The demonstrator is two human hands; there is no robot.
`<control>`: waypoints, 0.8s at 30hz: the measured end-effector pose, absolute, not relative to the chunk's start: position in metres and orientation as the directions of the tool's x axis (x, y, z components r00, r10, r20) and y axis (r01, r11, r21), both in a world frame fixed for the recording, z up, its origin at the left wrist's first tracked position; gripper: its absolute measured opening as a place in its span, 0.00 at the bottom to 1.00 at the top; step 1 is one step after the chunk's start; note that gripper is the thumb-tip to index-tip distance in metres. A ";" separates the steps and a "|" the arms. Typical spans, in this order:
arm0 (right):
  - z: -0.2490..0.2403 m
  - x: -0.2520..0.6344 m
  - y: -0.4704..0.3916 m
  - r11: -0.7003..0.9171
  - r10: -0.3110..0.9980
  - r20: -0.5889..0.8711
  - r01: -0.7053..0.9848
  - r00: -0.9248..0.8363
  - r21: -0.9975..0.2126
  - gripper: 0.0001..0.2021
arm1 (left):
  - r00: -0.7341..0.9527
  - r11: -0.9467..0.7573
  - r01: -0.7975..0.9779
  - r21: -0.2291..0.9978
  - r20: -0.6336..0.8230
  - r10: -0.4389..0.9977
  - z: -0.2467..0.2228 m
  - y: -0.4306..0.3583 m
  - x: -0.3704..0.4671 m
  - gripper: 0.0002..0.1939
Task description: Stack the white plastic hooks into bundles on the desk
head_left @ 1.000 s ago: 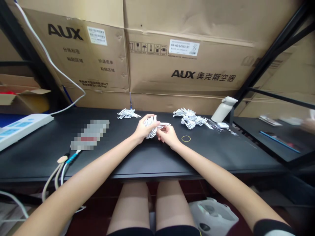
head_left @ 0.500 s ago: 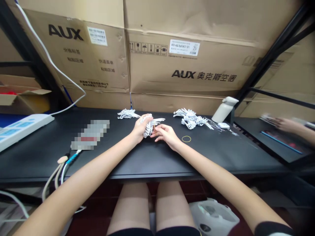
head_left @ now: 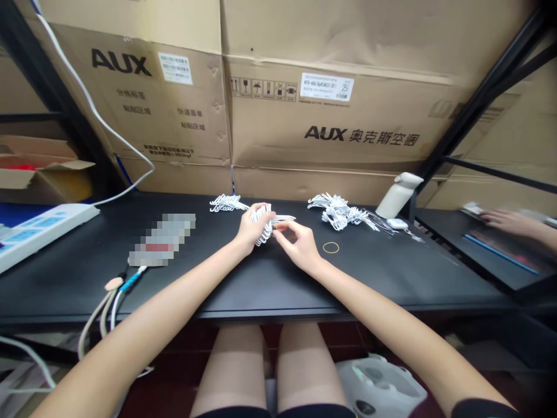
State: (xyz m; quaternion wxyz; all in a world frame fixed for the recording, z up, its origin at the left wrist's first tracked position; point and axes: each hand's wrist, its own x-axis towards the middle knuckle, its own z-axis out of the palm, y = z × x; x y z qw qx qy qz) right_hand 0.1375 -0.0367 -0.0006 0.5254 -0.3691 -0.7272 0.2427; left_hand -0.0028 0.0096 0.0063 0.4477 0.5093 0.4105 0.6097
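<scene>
My left hand [head_left: 250,229] is wrapped round a bundle of white hooked pieces [head_left: 263,226] above the black table. At the bundle's right side is my right hand [head_left: 298,241], with its thumb and fingertips pressed together; whatever they pinch is too small to make out. Behind my left hand lies a smaller white bunch [head_left: 227,202]. Further right, a larger pile of white hooked pieces [head_left: 337,210] rests on the table. One yellow rubber band [head_left: 331,248] lies flat to the right of my right hand.
A white bottle [head_left: 398,195] and a small white case [head_left: 396,223] stand at the back right. At left are a blurred-out flat object [head_left: 163,241], cables and a power strip [head_left: 47,232]. Another person's hand [head_left: 505,220] is at far right. Cartons [head_left: 270,139] rise behind.
The fingers of my right hand have drawn closer together beside the bundle, and the hand has turned slightly. My left hand still holds the bundle. The whole view has shifted a little.
</scene>
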 end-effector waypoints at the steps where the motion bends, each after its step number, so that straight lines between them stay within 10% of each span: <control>1: -0.002 0.137 -0.036 0.593 0.805 0.567 0.264 -0.177 -0.760 0.09 | -0.075 -0.276 -0.104 0.956 0.269 0.960 0.006 0.010 -0.003 0.18; 24: -0.003 0.143 -0.031 0.788 0.600 0.722 0.412 -0.344 -0.458 0.11 | -0.002 -0.077 -0.344 0.936 0.081 0.997 0.007 0.009 -0.001 0.19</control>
